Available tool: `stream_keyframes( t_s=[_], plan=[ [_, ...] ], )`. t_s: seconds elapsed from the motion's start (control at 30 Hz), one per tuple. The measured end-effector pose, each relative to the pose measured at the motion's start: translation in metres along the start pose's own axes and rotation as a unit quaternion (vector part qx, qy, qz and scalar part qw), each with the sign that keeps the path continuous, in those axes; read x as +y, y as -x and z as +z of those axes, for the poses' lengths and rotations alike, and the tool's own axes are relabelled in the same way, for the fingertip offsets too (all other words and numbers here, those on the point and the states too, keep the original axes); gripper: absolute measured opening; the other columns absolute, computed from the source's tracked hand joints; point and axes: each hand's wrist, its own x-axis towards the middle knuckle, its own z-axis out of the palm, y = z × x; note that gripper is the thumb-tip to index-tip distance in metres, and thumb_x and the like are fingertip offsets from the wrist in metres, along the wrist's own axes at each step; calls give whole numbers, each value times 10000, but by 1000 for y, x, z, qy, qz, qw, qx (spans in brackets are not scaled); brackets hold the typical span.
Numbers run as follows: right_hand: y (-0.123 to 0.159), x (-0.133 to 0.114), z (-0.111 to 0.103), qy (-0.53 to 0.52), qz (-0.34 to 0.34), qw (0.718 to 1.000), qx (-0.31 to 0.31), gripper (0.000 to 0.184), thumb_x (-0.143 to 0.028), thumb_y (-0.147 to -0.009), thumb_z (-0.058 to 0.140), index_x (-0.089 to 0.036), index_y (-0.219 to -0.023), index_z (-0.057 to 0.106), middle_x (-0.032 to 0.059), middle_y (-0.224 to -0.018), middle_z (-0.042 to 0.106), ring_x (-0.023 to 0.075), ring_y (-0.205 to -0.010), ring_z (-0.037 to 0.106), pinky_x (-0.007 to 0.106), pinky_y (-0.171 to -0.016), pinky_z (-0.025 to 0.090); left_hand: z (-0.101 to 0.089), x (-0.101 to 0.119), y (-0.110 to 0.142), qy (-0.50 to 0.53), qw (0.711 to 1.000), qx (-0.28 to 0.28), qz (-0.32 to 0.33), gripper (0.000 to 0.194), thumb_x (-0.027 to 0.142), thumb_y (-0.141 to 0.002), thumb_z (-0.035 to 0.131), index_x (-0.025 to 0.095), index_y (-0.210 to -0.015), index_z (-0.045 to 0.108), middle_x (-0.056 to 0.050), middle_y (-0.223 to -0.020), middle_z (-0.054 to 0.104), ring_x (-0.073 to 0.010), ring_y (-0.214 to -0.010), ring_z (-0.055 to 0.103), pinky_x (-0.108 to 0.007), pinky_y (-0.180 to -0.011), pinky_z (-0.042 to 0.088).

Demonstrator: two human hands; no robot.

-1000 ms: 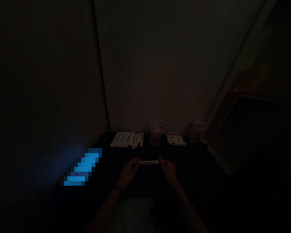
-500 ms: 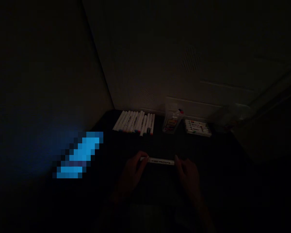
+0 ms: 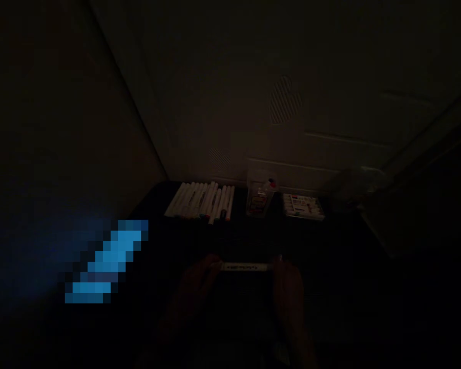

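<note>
Both ends of a white marker [image 3: 246, 267] are held in the head view, the only one: the left hand [image 3: 202, 279] pinches its left end between thumb and fingers, and the right hand [image 3: 288, 284] closes on its right end. Exact finger placement is hard to tell in such dim light.

With the row of markers [image 3: 200, 201] as landmark, the held marker lies nearer the wearer and a little to the right, roughly level, its dark lettering turned up. Whether it touches the dark tabletop [image 3: 246, 236] cannot be told. Just right of the row stands a clear container [image 3: 257, 200]; farther right lies a flat pack [image 3: 303, 206] of white sticks. To the row's left, and nearer the wearer, glows a pixelated blue patch [image 3: 111, 261].

For good handling, a light, even pinch at both ends seems best, with the wrists low and the barrel level. A smooth barrel could roll or slip if one side presses harder. Fingers clear of the lettering leave it readable, and room short of the row avoids knocking its markers.
</note>
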Motion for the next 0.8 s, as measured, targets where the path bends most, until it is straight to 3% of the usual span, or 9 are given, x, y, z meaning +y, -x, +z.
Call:
stream_keyframes(
  t_s=[0.2,0.43,0.6,0.8],
  plan=[
    [-2,-1,1,53,-58,997,10,328,-231,-885,285,-190,-1023,580,90,-846,624,172,-784,530,283,-697,302,0,0,-6,11,999,32,27,306,409,-825,315,195,-758,523,7,-695,583,-122,-670,532,-194,-620,381],
    [-2,-1,-3,87,-25,996,8,350,-261,-896,274,-172,-978,602,95,-825,624,158,-784,537,267,-690,299,6,-3,-9,17,996,48,68,345,430,-820,316,181,-743,541,16,-637,557,-108,-605,508,-188,-571,361],
    [-4,-1,1,121,-38,992,-2,324,-210,-890,286,-171,-1051,564,88,-847,627,156,-793,536,265,-683,294,8,-6,-15,24,995,52,78,359,454,-804,328,175,-753,549,16,-649,558,-106,-618,502,-188,-583,368],
    [-5,0,1,87,-46,995,-7,317,-215,-882,308,-167,-1102,531,95,-861,632,162,-806,545,259,-691,320,5,-4,-14,17,993,64,95,370,453,-807,313,175,-789,556,-5,-696,586,-124,-663,526,-206,-620,390]
  ],
)
